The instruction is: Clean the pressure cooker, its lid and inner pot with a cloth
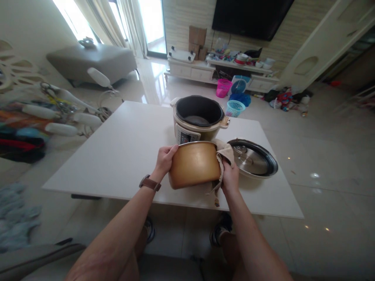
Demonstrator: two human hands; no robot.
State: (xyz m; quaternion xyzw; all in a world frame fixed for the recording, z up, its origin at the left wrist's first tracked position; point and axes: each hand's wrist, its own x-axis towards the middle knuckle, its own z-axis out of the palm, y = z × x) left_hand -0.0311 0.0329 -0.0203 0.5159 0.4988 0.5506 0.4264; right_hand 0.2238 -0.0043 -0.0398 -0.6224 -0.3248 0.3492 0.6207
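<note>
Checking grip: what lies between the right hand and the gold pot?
A beige cloth, held by the right hand against the gold pot, in the head view.

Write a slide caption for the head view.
The left hand and right hand, with a cloth, hold a golden pot before the open cooker; its lid on the table.

Both bare forearms stretch forward and converge. The left hand (165, 158), thumb on top and fingers (167, 153) curled in a grip, faces the right hand (230, 175) — clenched, its back toward the camera.
</note>
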